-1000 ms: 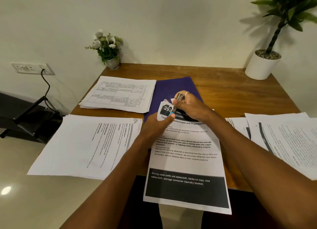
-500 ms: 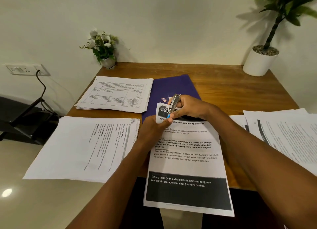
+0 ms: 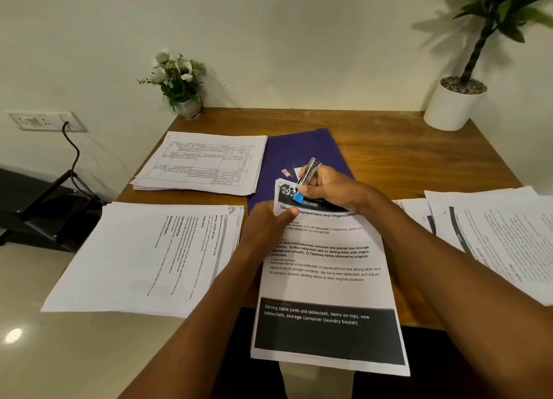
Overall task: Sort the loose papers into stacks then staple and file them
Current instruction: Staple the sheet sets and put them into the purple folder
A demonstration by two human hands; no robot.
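Head view: the right grip [image 3: 332, 189] is curled round a slim silver stapler [image 3: 306, 175] with a blue tip, at the far left corner of a white printed paper stack [image 3: 326, 282] overhanging the wooden worktop's [image 3: 419, 159] near edge; the left grip [image 3: 269, 225] pinches that stack's left edge

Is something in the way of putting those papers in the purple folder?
Yes. A small red-and-blue box lies on the purple folder, just beyond the papers, and the right hand holds the stapler there.
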